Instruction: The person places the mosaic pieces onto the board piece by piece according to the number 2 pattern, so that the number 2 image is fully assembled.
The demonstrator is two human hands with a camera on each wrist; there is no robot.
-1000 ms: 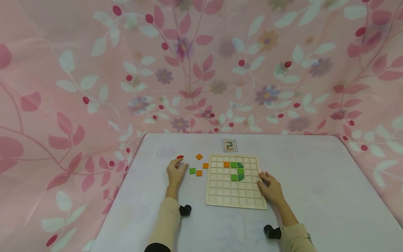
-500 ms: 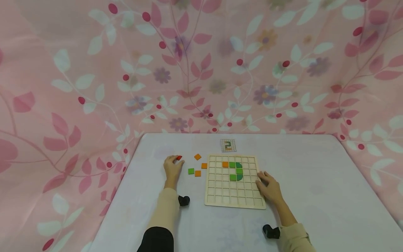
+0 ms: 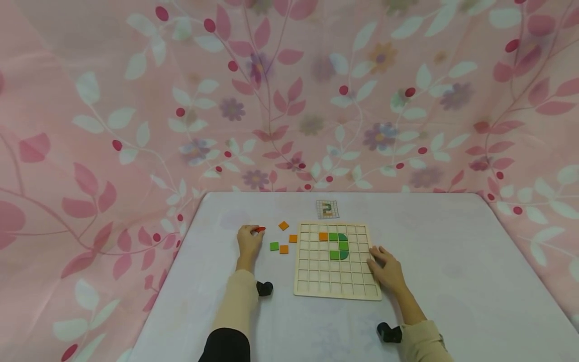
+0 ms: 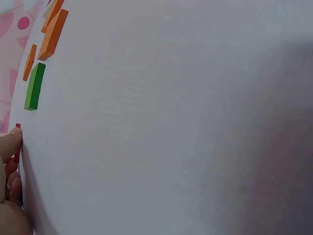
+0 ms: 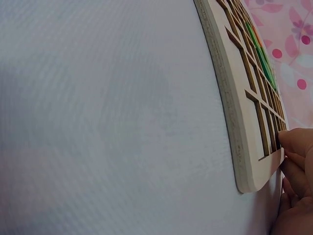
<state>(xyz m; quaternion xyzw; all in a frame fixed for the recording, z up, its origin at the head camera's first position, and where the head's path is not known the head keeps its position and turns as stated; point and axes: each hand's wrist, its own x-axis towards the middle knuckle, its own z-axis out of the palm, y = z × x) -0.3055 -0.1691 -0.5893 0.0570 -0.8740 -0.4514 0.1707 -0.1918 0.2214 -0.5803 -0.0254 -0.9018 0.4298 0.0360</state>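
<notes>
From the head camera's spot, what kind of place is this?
Probably a makeshift recording spot for tabletop work: a white table, a flowered backdrop filling everything behind it, and a wooden grid board with coloured tiles beside it.

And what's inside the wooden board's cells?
The board holds one orange square, three bright green squares and two dark green pieces. The right hand covers part of the right edge; whatever lies beneath it there can't be seen.
</notes>
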